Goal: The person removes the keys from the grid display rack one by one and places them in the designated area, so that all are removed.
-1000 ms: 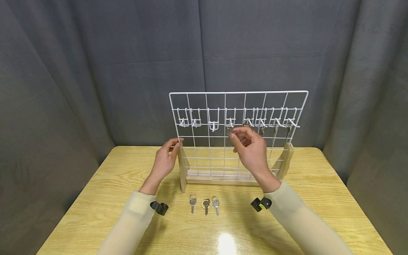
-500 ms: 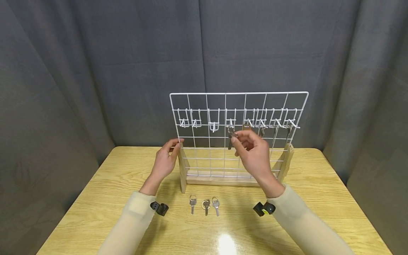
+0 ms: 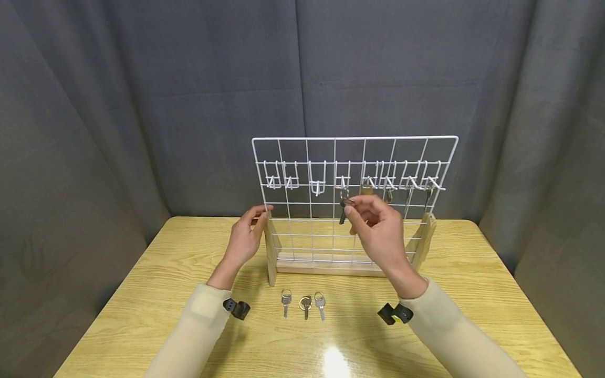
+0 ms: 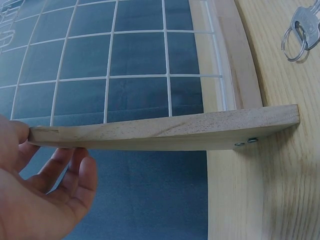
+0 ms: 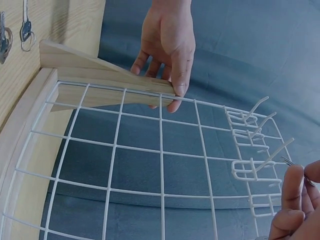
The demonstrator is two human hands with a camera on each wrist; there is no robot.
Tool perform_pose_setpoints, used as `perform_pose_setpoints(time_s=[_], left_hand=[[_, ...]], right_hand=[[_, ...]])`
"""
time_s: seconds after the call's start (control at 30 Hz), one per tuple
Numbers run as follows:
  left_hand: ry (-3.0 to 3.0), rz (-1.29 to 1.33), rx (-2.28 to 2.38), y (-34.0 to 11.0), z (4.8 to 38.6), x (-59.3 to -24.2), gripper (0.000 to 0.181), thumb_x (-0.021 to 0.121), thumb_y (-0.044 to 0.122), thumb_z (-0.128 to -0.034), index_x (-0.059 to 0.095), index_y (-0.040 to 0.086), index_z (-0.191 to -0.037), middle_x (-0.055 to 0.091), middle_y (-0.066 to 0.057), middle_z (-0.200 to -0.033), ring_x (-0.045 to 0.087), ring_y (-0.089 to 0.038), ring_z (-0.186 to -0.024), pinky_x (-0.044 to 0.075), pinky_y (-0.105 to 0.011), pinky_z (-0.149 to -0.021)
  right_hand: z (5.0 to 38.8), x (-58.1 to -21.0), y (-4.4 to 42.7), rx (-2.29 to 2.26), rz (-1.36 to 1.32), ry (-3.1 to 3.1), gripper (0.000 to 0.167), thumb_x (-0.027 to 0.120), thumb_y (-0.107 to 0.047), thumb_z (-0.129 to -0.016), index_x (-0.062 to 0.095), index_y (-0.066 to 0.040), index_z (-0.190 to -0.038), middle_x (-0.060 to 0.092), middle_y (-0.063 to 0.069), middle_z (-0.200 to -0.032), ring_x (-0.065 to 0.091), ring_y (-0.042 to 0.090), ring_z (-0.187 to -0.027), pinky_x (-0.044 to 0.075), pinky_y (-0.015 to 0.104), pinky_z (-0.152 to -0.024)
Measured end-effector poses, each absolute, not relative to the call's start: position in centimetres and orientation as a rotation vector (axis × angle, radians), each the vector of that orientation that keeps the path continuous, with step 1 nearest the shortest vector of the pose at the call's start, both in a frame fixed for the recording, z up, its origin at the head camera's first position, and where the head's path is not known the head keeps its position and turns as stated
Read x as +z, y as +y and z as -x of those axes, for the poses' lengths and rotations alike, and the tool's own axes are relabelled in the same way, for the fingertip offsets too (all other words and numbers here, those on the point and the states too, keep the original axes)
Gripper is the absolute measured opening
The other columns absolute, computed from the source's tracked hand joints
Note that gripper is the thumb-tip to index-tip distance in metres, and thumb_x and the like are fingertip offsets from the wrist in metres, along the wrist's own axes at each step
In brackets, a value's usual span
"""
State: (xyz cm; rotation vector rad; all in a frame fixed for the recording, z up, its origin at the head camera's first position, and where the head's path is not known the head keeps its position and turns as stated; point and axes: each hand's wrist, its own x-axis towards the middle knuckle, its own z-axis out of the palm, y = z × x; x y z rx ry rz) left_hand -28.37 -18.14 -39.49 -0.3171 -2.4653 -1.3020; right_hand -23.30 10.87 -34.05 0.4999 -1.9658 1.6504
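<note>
A white wire grid rack (image 3: 334, 138) stands on wooden feet. At its left side my left hand (image 3: 244, 236) grips the top of the wooden support (image 3: 271, 247), thumb and fingers on either side, as the left wrist view also shows. My right hand (image 3: 380, 228) pinches a ring or key between thumb and index finger, in front of the fourth hook from the left (image 3: 342, 182). A dark key (image 3: 342, 215) hangs beside those fingertips, its ring just below that hook; whether the ring is on the hook, I cannot tell.
On the table (image 3: 179, 304), in front of the rack, lie a left key (image 3: 285, 300), a middle key (image 3: 306, 302) and a right key (image 3: 320, 301) with rings. Keys hang from hooks on the rack's right side. A grey curtain (image 3: 212, 105) stands behind.
My right hand has moved slightly down and to the right from the hook, and the key now shows hanging by the fingertips. My left hand has stayed on the support.
</note>
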Motion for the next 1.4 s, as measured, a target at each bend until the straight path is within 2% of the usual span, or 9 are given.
perform_pose_setpoints(time_s=[0.33,0.47,0.63,0.7,0.9,1.1,1.4], left_hand=[[-2.466,0.315,-1.294,-18.1,28.3,-39.6,0.036,0.044,0.032,-0.1079,0.062,0.012,-0.132,0.063,-0.013,-0.133,0.063,-0.033,-0.115,0.052,-0.050,-0.097],[-2.466,0.318,-1.296,-18.1,28.3,-39.6,0.037,0.044,0.032,-0.1080,0.062,0.010,-0.133,0.063,-0.014,-0.132,0.063,-0.033,-0.115,0.051,-0.050,-0.097],[-2.470,0.315,-1.304,-18.1,28.3,-39.6,0.038,0.044,0.033,-0.1080,0.062,0.010,-0.133,0.063,-0.013,-0.132,0.063,-0.033,-0.115,0.051,-0.050,-0.098],[-2.470,0.314,-1.307,-18.1,28.4,-39.6,0.038,0.044,0.033,-0.1079,0.062,0.010,-0.133,0.063,-0.013,-0.132,0.062,-0.033,-0.115,0.051,-0.050,-0.098],[-2.471,0.307,-1.306,-18.1,28.4,-39.6,0.036,0.044,0.033,-0.1078,0.062,0.012,-0.133,0.064,-0.013,-0.130,0.062,-0.033,-0.116,0.051,-0.049,-0.099],[-2.469,0.305,-1.305,-18.1,28.4,-39.5,0.035,0.044,0.032,-0.1078,0.062,0.014,-0.132,0.064,-0.012,-0.130,0.062,-0.032,-0.116,0.051,-0.048,-0.100],[-2.467,0.300,-1.302,-18.0,28.3,-39.4,0.033,0.045,0.030,-0.1078,0.063,0.014,-0.131,0.065,-0.013,-0.128,0.063,-0.032,-0.114,0.052,-0.048,-0.098]], right_hand=[[22.5,-34.2,10.9,1.653,-0.496,-2.056,0.015,0.072,-0.017,-0.092,0.072,-0.009,-0.105,0.070,0.009,-0.083,0.062,0.011,-0.054,0.046,0.026,-0.046],[22.4,-34.4,11.1,1.681,-0.489,-2.081,0.016,0.074,-0.016,-0.091,0.071,-0.008,-0.105,0.070,0.006,-0.081,0.062,0.011,-0.054,0.046,0.025,-0.045],[22.6,-34.8,11.4,1.694,-0.501,-2.127,0.018,0.076,-0.015,-0.090,0.071,-0.007,-0.106,0.070,-0.006,-0.076,0.063,0.011,-0.053,0.047,0.024,-0.047],[22.6,-35.0,11.5,1.681,-0.510,-2.159,0.019,0.075,-0.016,-0.090,0.071,-0.008,-0.106,0.072,-0.004,-0.076,0.063,0.014,-0.054,0.047,0.025,-0.049],[22.9,-35.5,12.0,1.644,-0.508,-2.264,0.019,0.075,-0.017,-0.090,0.070,-0.010,-0.108,0.076,0.014,-0.083,0.063,0.015,-0.054,0.048,0.026,-0.051],[23.0,-35.9,12.5,1.658,-0.489,-2.354,0.023,0.075,-0.020,-0.090,0.069,-0.010,-0.110,0.077,0.013,-0.086,0.063,0.016,-0.056,0.046,0.026,-0.051],[23.0,-36.5,12.8,1.691,-0.505,-2.414,0.022,0.076,-0.021,-0.090,0.069,-0.010,-0.108,0.076,0.008,-0.079,0.063,0.016,-0.056,0.041,0.025,-0.047]])
